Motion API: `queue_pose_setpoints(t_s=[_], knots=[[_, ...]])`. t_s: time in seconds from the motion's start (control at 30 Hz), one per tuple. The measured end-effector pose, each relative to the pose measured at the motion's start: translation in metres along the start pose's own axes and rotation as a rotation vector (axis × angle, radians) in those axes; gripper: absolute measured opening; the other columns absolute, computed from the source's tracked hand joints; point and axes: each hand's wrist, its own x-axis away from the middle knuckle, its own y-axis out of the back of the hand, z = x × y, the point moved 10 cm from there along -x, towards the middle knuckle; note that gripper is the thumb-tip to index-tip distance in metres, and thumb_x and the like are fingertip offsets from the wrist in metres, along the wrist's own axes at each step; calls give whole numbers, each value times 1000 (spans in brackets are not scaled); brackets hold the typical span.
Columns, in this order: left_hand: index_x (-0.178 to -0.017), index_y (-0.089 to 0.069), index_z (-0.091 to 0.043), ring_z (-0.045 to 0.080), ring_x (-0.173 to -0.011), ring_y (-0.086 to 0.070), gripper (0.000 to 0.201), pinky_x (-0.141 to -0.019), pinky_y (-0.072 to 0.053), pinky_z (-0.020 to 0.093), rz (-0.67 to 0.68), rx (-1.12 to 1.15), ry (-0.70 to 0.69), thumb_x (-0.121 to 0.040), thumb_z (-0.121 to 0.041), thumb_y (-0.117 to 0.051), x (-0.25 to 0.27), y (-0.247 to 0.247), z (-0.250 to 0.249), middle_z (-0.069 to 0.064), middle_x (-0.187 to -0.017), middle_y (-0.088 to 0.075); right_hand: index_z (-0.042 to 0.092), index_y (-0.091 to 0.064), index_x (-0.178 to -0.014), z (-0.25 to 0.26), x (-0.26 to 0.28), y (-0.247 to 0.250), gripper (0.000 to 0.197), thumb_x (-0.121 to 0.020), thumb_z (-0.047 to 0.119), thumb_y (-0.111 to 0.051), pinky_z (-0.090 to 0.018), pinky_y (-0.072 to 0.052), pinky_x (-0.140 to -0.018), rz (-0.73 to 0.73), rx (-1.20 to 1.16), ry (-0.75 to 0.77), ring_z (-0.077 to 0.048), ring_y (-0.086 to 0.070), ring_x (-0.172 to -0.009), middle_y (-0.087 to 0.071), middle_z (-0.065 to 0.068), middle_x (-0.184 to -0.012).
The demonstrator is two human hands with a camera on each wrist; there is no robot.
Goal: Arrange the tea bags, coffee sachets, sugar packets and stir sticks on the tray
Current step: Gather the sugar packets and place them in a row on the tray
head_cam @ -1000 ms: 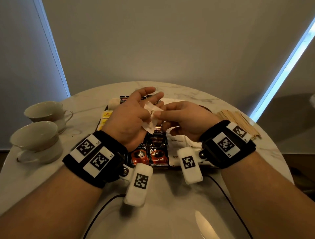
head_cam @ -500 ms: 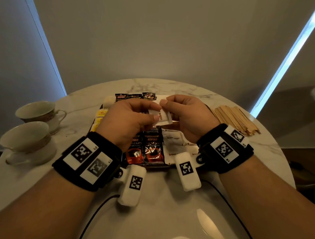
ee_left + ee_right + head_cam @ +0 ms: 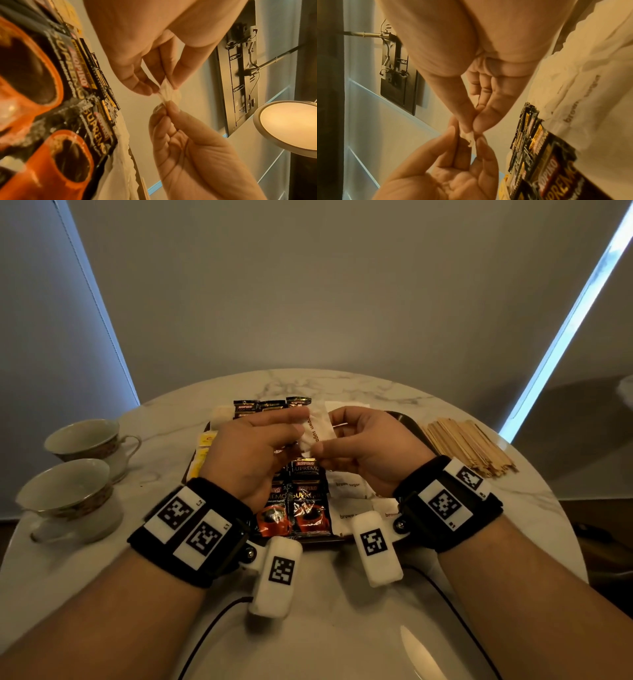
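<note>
Both hands hold one white brown-sugar packet [image 3: 317,429] up above the dark tray [image 3: 403,419]. My left hand [image 3: 298,428] pinches its left edge, and my right hand [image 3: 325,440] pinches its right and lower edge. The wrist views show the same packet [image 3: 169,92] [image 3: 468,136] squeezed between fingertips of both hands. On the tray lie black-and-orange coffee sachets [image 3: 306,501], more white sugar packets [image 3: 349,486] to their right and yellow tea bags [image 3: 202,453] at the left. A pile of wooden stir sticks [image 3: 469,446] lies on the table right of the tray.
Two empty teacups [image 3: 68,494] [image 3: 85,440] stand at the table's left edge. More coffee sachets [image 3: 270,405] lie at the tray's far side. A white plate rim [image 3: 342,655] and black cables [image 3: 212,628] lie near me on the round marble table [image 3: 513,508].
The hands rose a little and moved away from me with the sugar packet. The left fingers, spread a second ago, now pinch the packet, which has turned upright.
</note>
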Motion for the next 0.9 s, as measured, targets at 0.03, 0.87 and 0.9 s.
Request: queue_pose_setpoints(t_s=[0.03,0.87,0.9], knots=[[-98,-78,-10,23,-94,-76,21,-69,-58,26,-9,5,2,-91,6,-67,0,1,1,10,-100,-80,5,-64,-117,0,1,1,42,-80,-10,-76,-33,-62,-77,1,29,-13,-28,-76,-92,-75,-20,-108],[-106,-70,-13,19,-86,-75,20,-74,-62,31,11,-1,73,-90,-1,-73,2,-6,17,2,-91,-77,4,-66,-96,4,19,77,17,-87,-10,-70,-34,-62,-72,-364,58,-144,-20,-68,-67,-69,-13,-82],[-106,-71,-13,20,-89,-75,19,-76,-62,32,22,-25,72,-91,-1,-73,3,-8,16,3,-94,-77,4,-67,-95,-2,20,89,16,-87,-10,-70,-35,-61,-74,-403,81,-193,-18,-67,-64,-68,-13,-81]])
